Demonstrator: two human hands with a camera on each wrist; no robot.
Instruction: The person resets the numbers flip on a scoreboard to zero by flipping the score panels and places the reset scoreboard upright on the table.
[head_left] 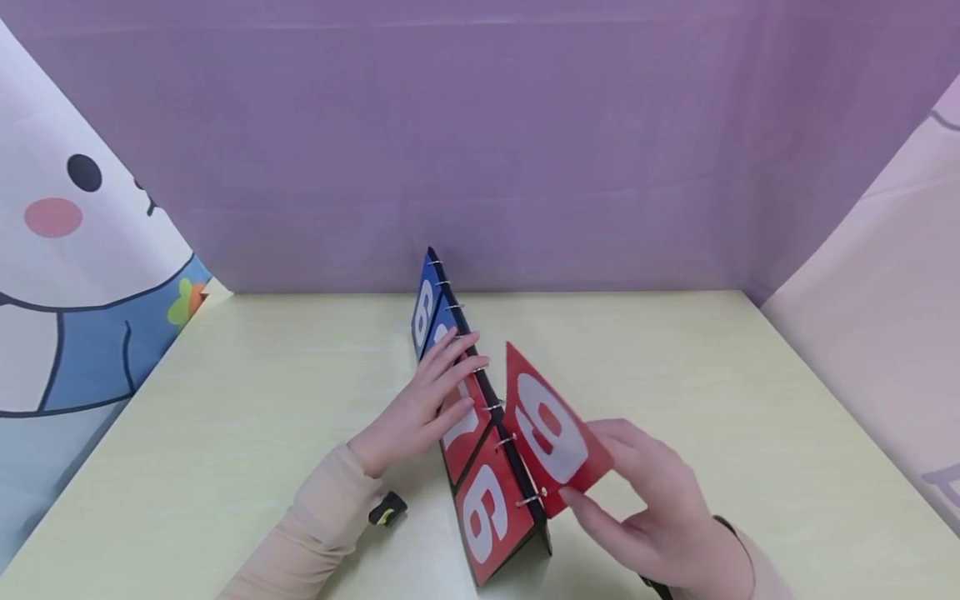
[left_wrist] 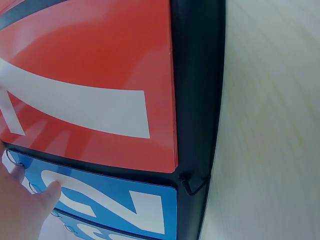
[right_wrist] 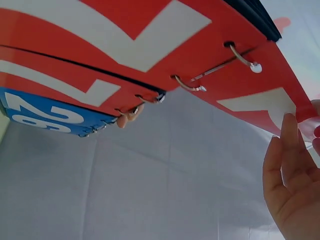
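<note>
A tabletop flip scoreboard (head_left: 491,400) stands like a tent, its top edge running away from me. White digits mark its red cards (left_wrist: 110,60) and blue cards (left_wrist: 115,200). My left hand (head_left: 420,408) rests on the left face, straight fingers reaching over the ringed top edge; its fingertips (right_wrist: 130,117) show past that edge in the right wrist view. My right hand (head_left: 656,500) pinches the outer edge of a red number card (head_left: 555,425) between thumb and fingers. The card stands off to the right of the top edge, still threaded on its metal rings (right_wrist: 242,57).
The scoreboard stands on a pale wood-look table (head_left: 300,375). A purple cloth (head_left: 480,150) hangs behind it, and a cartoon-printed cloth (head_left: 82,250) hangs at the left. Next to the left cuff is a small black and yellow object (head_left: 387,509).
</note>
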